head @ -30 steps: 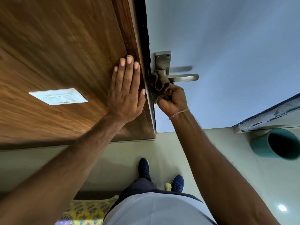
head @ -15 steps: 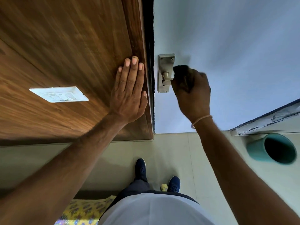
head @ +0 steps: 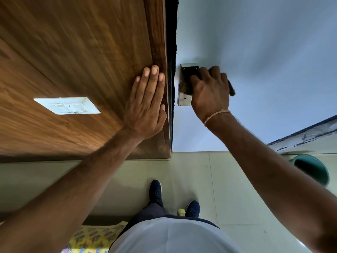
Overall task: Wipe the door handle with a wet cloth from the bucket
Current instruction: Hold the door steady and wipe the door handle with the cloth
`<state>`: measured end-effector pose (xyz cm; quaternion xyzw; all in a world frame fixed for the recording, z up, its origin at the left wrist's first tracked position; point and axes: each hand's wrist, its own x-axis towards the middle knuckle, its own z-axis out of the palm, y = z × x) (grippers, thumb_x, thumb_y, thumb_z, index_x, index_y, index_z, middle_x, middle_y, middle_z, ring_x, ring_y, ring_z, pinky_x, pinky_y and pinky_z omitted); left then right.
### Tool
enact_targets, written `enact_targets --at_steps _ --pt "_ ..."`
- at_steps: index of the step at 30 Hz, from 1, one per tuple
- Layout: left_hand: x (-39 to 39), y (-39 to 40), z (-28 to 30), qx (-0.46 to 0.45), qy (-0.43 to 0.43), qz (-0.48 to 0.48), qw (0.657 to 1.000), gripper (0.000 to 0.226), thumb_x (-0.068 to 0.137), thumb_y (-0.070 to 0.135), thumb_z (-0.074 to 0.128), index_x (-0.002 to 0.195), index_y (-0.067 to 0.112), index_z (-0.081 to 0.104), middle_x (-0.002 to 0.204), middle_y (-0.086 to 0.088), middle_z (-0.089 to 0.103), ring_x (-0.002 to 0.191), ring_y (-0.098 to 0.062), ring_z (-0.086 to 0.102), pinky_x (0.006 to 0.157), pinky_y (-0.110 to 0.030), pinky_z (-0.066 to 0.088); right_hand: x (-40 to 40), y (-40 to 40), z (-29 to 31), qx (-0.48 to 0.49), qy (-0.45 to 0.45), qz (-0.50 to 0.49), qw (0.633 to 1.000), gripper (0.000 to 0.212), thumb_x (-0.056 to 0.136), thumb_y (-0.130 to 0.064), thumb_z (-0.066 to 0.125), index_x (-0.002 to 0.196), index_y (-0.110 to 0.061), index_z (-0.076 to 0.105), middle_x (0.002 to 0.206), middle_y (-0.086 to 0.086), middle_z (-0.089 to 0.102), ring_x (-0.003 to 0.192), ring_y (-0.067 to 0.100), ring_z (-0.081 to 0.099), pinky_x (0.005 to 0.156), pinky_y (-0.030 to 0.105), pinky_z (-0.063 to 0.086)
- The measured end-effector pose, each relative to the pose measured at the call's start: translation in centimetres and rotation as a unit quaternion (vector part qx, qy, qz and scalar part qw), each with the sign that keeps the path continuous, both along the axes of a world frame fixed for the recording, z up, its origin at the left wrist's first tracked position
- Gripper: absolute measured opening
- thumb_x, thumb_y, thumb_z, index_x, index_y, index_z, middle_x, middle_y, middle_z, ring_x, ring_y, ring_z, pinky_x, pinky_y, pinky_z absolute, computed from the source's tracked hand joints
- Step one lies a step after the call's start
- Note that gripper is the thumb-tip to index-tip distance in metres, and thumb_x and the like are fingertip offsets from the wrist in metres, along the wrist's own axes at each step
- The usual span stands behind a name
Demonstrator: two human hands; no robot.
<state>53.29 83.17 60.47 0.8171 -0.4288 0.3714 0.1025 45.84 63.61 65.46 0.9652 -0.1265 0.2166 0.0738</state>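
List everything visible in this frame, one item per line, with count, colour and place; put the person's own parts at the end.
Door: one, pale blue-grey, right of the dark gap.
Handle plate: one, silver metal, on the door's left edge; lever hidden.
Cloth: one, dark brown, pressed over the plate under the right hand.
Wood panel: one, brown, left half.
Switch plate: one, white, on the wood panel.
Bucket: one, teal, on the floor at right, partly behind the arm.
Floor: pale tiles.
Patterned fabric: one, yellow, bottom edge.
Shoes: two, dark blue.
Left hand: flat on the wood panel.
Right hand: grip closed on the cloth.
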Motion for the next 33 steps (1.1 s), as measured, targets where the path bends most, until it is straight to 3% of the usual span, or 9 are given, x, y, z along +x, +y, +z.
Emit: enact_targets --at_steps 5,8,10,14,20,23,26,31,33 --pt "-0.1 0.0 -0.1 -0.003 0.001 0.000 1.000 0.080 0.101 0.025 0.051 0.167 0.000 0.012 0.172 -0.018 0.012 0.160 -0.041 0.024 0.134 -0.051 0.018 -0.4 1.3 -2.7 -0.017 -0.015 0.099 0.995 0.032 0.099 -0.015 0.044 0.122 -0.012 0.067 0.120 0.016 0.067 0.112 0.042 0.062 0.095 0.051 0.048" --pt "-0.1 -0.1 -0.1 -0.004 -0.004 0.003 1.000 0.076 0.103 0.026 0.045 0.167 0.000 0.012 0.172 -0.020 0.015 0.159 -0.041 0.024 0.134 -0.051 0.018 -1.9 0.3 -5.2 -0.005 -0.003 0.101 0.995 0.053 0.104 -0.014 0.037 0.156 -0.014 0.044 0.155 0.020 0.050 0.140 0.042 0.049 0.118 0.055 0.038" --pt "-0.2 -0.3 0.0 -0.002 -0.003 0.009 1.000 0.075 0.104 0.027 0.043 0.166 -0.001 0.012 0.171 -0.024 0.024 0.159 -0.041 0.023 0.134 -0.052 0.018 -2.8 -0.1 -6.7 -0.040 0.004 0.123 0.992 0.057 0.108 -0.013 0.036 0.164 -0.017 0.031 0.166 0.019 0.036 0.149 0.042 0.041 0.124 0.056 0.031" --pt "-0.3 -0.3 -0.1 -0.003 0.009 0.011 1.000 0.075 0.105 0.027 0.043 0.166 -0.002 0.011 0.169 -0.029 0.028 0.162 -0.041 0.016 0.134 -0.052 0.015 -3.5 -1.7 -8.8 -0.130 -0.032 0.170 0.976 0.053 0.110 -0.010 0.040 0.162 -0.020 0.038 0.166 0.012 0.041 0.150 0.037 0.045 0.125 0.051 0.034" --pt "-0.5 0.0 0.2 0.003 0.005 0.011 1.000 0.075 0.105 0.027 0.043 0.167 -0.002 0.011 0.170 -0.029 0.027 0.163 -0.038 0.013 0.134 -0.053 0.018 -3.7 -4.4 -9.3 -0.165 -0.046 0.213 0.962 0.053 0.111 -0.003 0.038 0.162 -0.019 0.038 0.166 0.012 0.040 0.152 0.036 0.042 0.122 0.052 0.040" --pt "-0.5 0.0 0.2 0.005 -0.001 0.019 1.000 0.076 0.104 0.026 0.045 0.167 -0.001 0.011 0.171 -0.028 0.025 0.163 -0.035 0.009 0.134 -0.054 0.020 -4.7 -5.7 -9.4 -0.145 -0.033 0.202 0.968 0.059 0.108 0.002 0.026 0.162 -0.018 0.038 0.167 0.014 0.037 0.154 0.038 0.038 0.124 0.054 0.036" --pt "-0.6 -0.1 0.3 0.004 -0.004 0.021 1.000 0.078 0.103 0.025 0.048 0.167 -0.002 0.011 0.170 -0.029 0.027 0.162 -0.040 0.017 0.134 -0.053 0.020 -6.0 -7.0 -9.0 -0.101 -0.040 0.174 0.979 0.068 0.101 0.005 0.021 0.161 -0.020 0.041 0.167 0.012 0.039 0.154 0.038 0.038 0.125 0.054 0.033" --pt "-0.9 -0.3 0.4 -0.006 -0.007 0.026 1.000 0.081 0.101 0.022 0.055 0.166 -0.005 0.014 0.170 -0.031 0.026 0.162 -0.040 0.015 0.135 -0.052 0.014 -8.7 -8.5 -9.4 -0.016 -0.081 0.102 0.991 0.076 0.087 0.013 0.043 0.156 -0.019 0.050 0.160 0.014 0.049 0.147 0.039 0.045 0.122 0.050 0.036" --pt "-1.0 -0.4 0.4 -0.003 -0.004 0.028 1.000 0.081 0.101 0.022 0.053 0.166 -0.005 0.013 0.170 -0.031 0.025 0.161 -0.042 0.018 0.135 -0.052 0.014 -9.5 -8.1 -9.4 0.040 -0.119 0.068 0.990 0.067 0.093 0.009 0.044 0.153 -0.019 0.053 0.154 0.015 0.054 0.141 0.040 0.051 0.116 0.048 0.040"
